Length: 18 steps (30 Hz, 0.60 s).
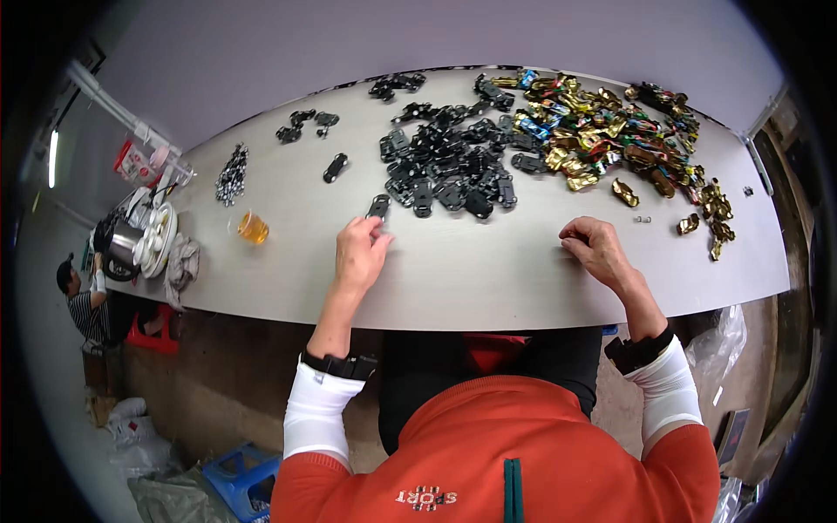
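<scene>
My left hand point(358, 251) reaches forward on the table. Its fingertips touch the near end of a black toy car base point(378, 207), and its thumb stands apart from the index finger. On the right, my right hand point(598, 250) hovers low with thumb and fingers curled together. Something small and dark shows at those fingertips, too hidden to name. Between and beyond the hands lies a heap of black toy car bases point(449, 157). Against it on the right spreads a pile of shiny gold and coloured toy car bodies point(593, 131).
A single black car base point(335, 167) lies apart on the left. Farther left are a pile of small silver-and-black parts point(231, 177), a cup of amber liquid point(253, 228) and a grey cloth point(181, 266). Another person point(94, 305) sits beyond the table's left end.
</scene>
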Motion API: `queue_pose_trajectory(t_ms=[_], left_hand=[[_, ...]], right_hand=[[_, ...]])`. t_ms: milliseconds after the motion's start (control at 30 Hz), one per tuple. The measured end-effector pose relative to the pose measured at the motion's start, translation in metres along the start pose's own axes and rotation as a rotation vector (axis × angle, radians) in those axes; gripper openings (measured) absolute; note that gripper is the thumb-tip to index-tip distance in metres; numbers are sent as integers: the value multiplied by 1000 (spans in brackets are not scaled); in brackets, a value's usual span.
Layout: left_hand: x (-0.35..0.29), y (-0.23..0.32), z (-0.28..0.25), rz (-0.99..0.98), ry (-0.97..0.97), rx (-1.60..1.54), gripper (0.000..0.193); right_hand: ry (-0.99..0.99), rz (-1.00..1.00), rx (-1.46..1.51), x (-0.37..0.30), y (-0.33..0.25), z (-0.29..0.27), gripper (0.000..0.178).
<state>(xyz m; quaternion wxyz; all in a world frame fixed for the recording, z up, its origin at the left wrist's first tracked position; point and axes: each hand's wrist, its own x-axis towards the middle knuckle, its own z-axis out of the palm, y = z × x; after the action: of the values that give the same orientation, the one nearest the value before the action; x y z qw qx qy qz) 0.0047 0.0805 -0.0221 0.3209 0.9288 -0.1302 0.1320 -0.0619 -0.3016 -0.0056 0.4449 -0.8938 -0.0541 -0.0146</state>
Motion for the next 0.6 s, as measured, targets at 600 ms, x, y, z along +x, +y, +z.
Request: queue_pose_trajectory(t_ms=[600], left_hand=[[74, -55, -18, 205, -156, 391, 25]], right_hand=[[106, -188, -152, -24, 11, 2, 9]])
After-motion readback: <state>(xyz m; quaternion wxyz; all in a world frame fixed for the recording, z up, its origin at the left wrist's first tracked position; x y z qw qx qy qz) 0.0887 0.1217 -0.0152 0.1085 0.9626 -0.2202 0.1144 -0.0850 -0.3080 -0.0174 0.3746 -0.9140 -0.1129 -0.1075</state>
